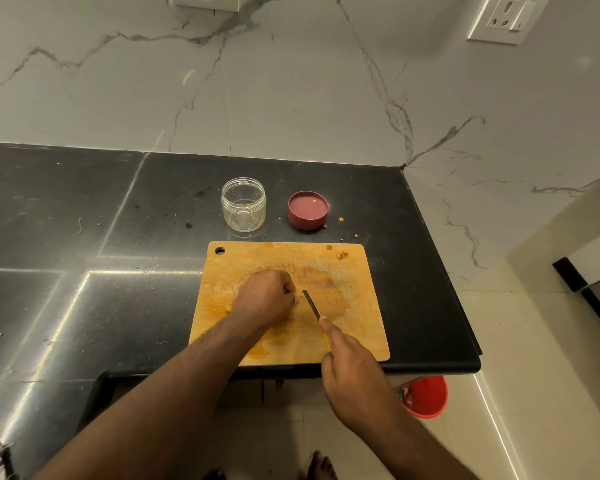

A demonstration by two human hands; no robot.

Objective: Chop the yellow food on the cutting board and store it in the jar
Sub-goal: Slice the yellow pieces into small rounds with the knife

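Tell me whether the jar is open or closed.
Open. The clear jar stands upright with a bare mouth, and its red lid lies apart on the black counter beside it.

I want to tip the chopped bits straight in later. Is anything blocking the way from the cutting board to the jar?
Nothing visible does. The clear glass jar stands open just beyond the far edge of the wooden cutting board, with bare black countertop between them. Its round maroon lid lies apart, to the jar's right.
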